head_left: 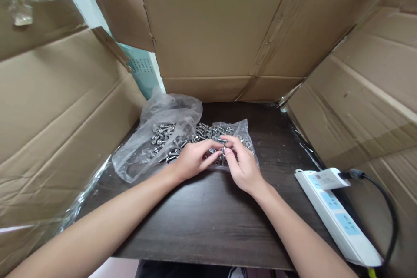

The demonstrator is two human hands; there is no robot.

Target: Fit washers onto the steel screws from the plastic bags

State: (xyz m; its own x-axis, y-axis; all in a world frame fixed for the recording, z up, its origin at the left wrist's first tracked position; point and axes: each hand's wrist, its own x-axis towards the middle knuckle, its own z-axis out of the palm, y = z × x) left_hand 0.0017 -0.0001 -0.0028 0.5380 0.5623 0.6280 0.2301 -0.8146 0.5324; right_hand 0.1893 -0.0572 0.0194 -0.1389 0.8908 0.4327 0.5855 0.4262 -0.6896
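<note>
My left hand (pixel 195 157) and my right hand (pixel 243 163) meet over the near edge of a pile of metal hardware. Their thumbs and fingertips are pinched together on a small shiny bolt (pixel 223 149), mostly hidden by the fingers. Whether a nut or washer sits on it is too small to tell. Loose bolts (pixel 164 134) lie left of my hands, partly on and under a clear plastic bag (pixel 133 156). Behind and below my fingers, a second clear bag (pixel 241 127) bears more bolts and several small washers or nuts.
Cardboard walls (pixel 221 21) enclose the dark wooden table (pixel 195 221) at the back and both sides. On the right lies a white power strip (pixel 339 213) with a plugged-in white adapter (pixel 329 179) and a black cable (pixel 391 208). Clear tape runs along the left edge.
</note>
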